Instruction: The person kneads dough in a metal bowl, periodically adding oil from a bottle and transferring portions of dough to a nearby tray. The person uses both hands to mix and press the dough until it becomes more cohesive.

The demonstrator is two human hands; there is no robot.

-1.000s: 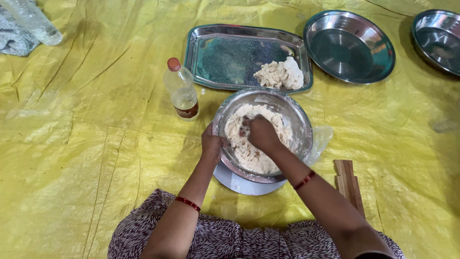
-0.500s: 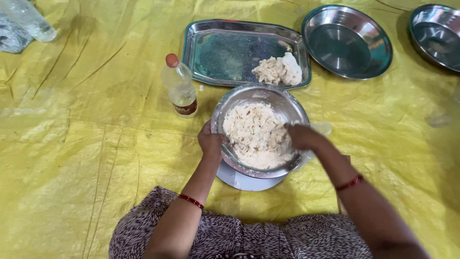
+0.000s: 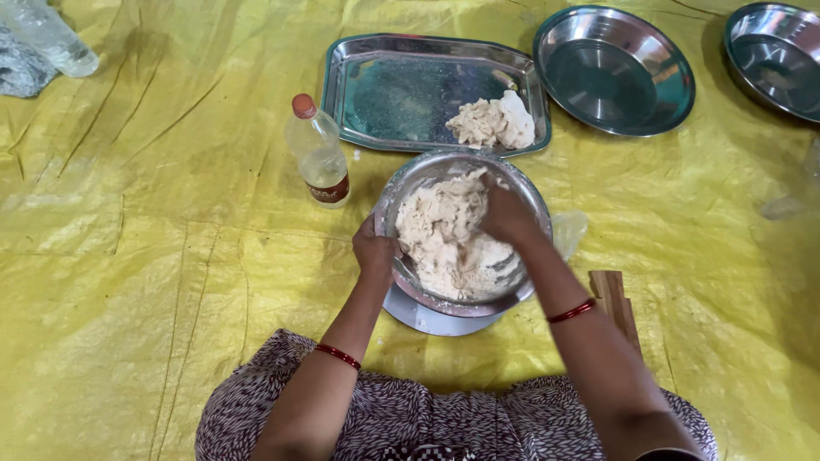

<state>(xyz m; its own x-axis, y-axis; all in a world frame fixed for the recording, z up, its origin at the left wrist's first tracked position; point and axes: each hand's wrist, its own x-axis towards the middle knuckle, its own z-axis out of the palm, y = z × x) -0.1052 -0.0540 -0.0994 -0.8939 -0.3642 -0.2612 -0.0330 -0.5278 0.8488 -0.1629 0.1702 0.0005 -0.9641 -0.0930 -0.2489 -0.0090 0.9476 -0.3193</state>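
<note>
Sheeting of yellow plastic (image 3: 154, 282) covers the whole floor we see. At the far left lies a clear bottle (image 3: 51, 34) on its side. Further right an upright plastic bottle (image 3: 319, 154) with an orange cap stands just left of the steel bowl (image 3: 401, 192). We see the left hand (image 3: 376, 252) closed on the bowl's left rim, thumb over the edge. The bowl sits on a pale disc (image 3: 427, 316) and holds crumbly dough (image 3: 440, 243). The right hand (image 3: 508, 213) is pressed into the dough at the far right of the bowl, fingers curled around a clump. Beyond the bowl a rectangular steel tray (image 3: 384, 94) carries a lump of dough (image 3: 495, 121) in its right corner. Right of the bowl lies a wooden piece (image 3: 617, 303). Far right sit two round steel plates (image 3: 611, 72), (image 3: 773, 55).
</note>
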